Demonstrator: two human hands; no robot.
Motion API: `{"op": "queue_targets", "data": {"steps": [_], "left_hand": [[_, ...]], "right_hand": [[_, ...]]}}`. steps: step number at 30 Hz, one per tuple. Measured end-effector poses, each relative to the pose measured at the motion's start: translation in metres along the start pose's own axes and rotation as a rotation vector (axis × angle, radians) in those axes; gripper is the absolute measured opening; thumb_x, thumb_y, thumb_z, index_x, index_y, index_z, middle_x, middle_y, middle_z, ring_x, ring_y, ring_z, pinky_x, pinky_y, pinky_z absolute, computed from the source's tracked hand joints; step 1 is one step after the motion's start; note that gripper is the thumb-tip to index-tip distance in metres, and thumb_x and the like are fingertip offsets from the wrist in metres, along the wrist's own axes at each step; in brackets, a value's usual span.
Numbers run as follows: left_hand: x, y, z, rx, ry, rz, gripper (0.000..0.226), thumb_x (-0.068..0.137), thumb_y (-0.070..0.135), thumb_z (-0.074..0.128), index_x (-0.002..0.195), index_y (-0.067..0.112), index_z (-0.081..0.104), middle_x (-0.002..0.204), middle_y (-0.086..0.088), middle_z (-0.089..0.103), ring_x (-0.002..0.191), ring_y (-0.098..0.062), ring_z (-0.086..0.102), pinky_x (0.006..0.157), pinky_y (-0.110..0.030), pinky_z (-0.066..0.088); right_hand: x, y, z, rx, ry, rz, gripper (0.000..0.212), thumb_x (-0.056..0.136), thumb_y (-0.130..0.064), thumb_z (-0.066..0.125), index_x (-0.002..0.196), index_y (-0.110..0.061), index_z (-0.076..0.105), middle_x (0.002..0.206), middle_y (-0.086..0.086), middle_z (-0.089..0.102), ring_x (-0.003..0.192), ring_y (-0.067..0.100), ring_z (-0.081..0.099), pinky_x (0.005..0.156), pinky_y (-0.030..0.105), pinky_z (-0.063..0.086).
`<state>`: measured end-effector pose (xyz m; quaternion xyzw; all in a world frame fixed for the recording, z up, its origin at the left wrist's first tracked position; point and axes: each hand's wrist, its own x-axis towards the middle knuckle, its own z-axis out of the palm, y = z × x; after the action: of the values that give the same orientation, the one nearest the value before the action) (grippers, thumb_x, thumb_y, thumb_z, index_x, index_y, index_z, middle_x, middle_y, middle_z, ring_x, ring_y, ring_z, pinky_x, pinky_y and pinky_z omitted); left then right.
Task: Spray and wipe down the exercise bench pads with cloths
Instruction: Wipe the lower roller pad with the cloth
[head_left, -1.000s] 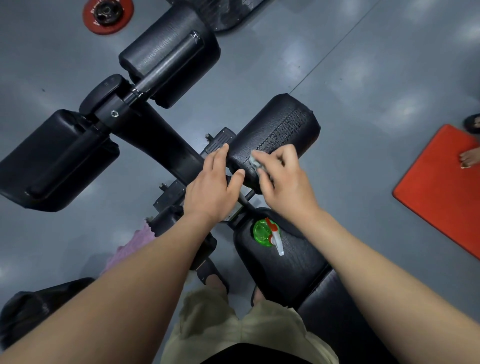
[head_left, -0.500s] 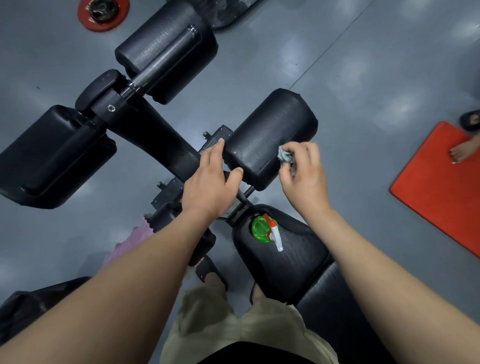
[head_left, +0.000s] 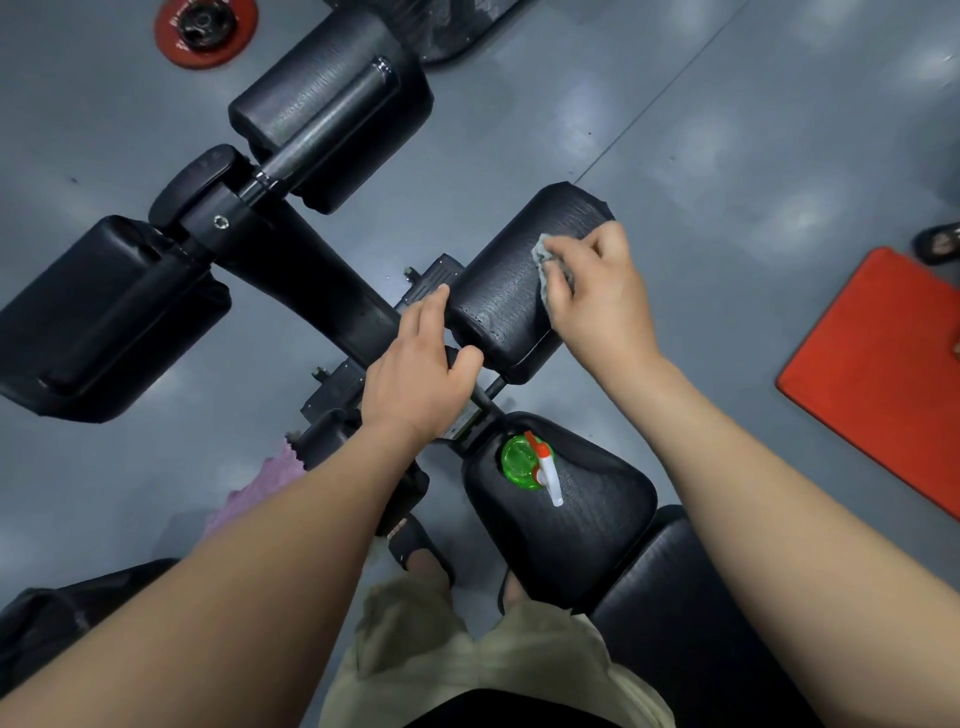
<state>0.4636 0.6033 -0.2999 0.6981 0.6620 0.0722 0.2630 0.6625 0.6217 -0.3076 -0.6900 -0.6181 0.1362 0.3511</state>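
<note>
Wiping roller pad (head_left: 498, 306) with cloth (head_left: 543, 254) pinched in right grip (head_left: 597, 301). Bracing on frame (head_left: 332, 280) with left grip (head_left: 415, 379), fingers spread. Next probably needing strokes over far end.

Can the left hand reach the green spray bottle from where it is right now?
Probably yes. The left hand rests against the roller pad at its near end, and the spray bottle stands uncovered on the seat pad close beside that wrist, with nothing between them.

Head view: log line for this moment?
wiping; right hand: grey cloth on roller pad; left hand: on pad end; spray bottle: on seat
</note>
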Motion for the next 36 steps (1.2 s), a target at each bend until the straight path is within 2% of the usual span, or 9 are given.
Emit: {"op": "queue_targets", "data": {"steps": [5,9,12,18,20,23,25,31,36], "left_hand": [[0.001,0.0,-0.001,-0.017,-0.013,-0.004,0.07,0.092,0.046,0.045,0.157,0.035,0.022,0.158,0.009,0.033,0.12,-0.02,0.058,0.09,-0.044,0.049],[-0.001,0.001,-0.002,-0.021,-0.02,-0.007,0.07,0.092,0.044,0.046,0.158,0.035,0.021,0.16,0.01,0.03,0.117,-0.019,0.059,0.09,-0.043,0.046],[-0.001,0.001,-0.002,-0.023,-0.016,-0.008,0.07,0.093,0.043,0.046,0.157,0.035,0.022,0.159,0.012,0.03,0.115,-0.019,0.06,0.09,-0.043,0.048],[-0.001,0.0,-0.001,-0.028,-0.008,-0.004,0.069,0.092,0.042,0.046,0.156,0.035,0.023,0.158,0.012,0.031,0.121,-0.02,0.057,0.088,-0.041,0.044],[0.0,-0.001,0.0,-0.033,-0.003,-0.003,0.069,0.092,0.041,0.047,0.156,0.034,0.024,0.158,0.012,0.031,0.122,-0.02,0.056,0.086,-0.039,0.042],[-0.001,-0.002,0.0,-0.039,0.001,0.001,0.068,0.092,0.04,0.047,0.156,0.034,0.025,0.158,0.013,0.031,0.121,-0.02,0.057,0.087,-0.038,0.042],[-0.001,-0.002,0.0,-0.039,-0.001,0.0,0.068,0.092,0.04,0.047,0.157,0.034,0.025,0.159,0.013,0.031,0.121,-0.02,0.057,0.089,-0.039,0.043],[0.0,-0.003,-0.001,-0.042,-0.002,0.0,0.068,0.092,0.037,0.046,0.157,0.032,0.026,0.159,0.012,0.031,0.125,-0.02,0.055,0.092,-0.041,0.046],[-0.002,-0.004,-0.001,-0.052,-0.007,0.02,0.067,0.094,0.035,0.044,0.158,0.029,0.026,0.159,0.009,0.032,0.123,-0.019,0.056,0.094,-0.042,0.047]], "right_hand": [[-0.014,0.0,-0.003,-0.058,-0.175,-0.198,0.026,0.095,-0.016,0.064,0.119,-0.01,0.071,0.093,0.012,0.046,0.064,0.028,0.05,0.054,0.036,0.049],[0.025,0.008,-0.01,-0.086,-0.055,-0.026,0.025,0.096,-0.02,0.056,0.112,-0.01,0.073,0.098,0.014,0.047,0.072,0.031,0.053,0.067,0.04,0.051],[0.035,-0.004,-0.004,-0.165,-0.043,0.061,0.019,0.095,-0.018,0.055,0.097,-0.008,0.071,0.099,0.016,0.046,0.069,0.036,0.051,0.064,0.045,0.05],[0.009,-0.034,0.004,-0.166,-0.32,-0.267,0.018,0.088,-0.014,0.058,0.098,-0.009,0.072,0.096,0.012,0.046,0.062,0.031,0.05,0.05,0.039,0.049],[0.026,-0.029,0.002,-0.187,-0.285,-0.205,0.018,0.091,-0.018,0.058,0.101,-0.013,0.072,0.1,0.011,0.047,0.068,0.031,0.052,0.055,0.041,0.051],[0.056,-0.016,-0.002,-0.255,-0.209,0.007,0.022,0.093,-0.017,0.051,0.103,-0.013,0.07,0.107,0.013,0.046,0.077,0.035,0.052,0.067,0.044,0.053],[0.064,-0.012,-0.001,-0.296,-0.188,0.088,0.023,0.093,-0.013,0.048,0.102,-0.01,0.068,0.107,0.013,0.044,0.076,0.038,0.053,0.067,0.045,0.053],[0.026,-0.026,0.005,-0.197,-0.191,-0.052,0.017,0.096,-0.014,0.055,0.099,-0.007,0.07,0.096,0.011,0.041,0.065,0.031,0.044,0.054,0.038,0.043],[-0.014,-0.03,0.001,-0.058,-0.21,-0.106,0.019,0.097,-0.015,0.059,0.11,-0.009,0.071,0.096,0.012,0.044,0.069,0.031,0.052,0.06,0.04,0.052]]}}
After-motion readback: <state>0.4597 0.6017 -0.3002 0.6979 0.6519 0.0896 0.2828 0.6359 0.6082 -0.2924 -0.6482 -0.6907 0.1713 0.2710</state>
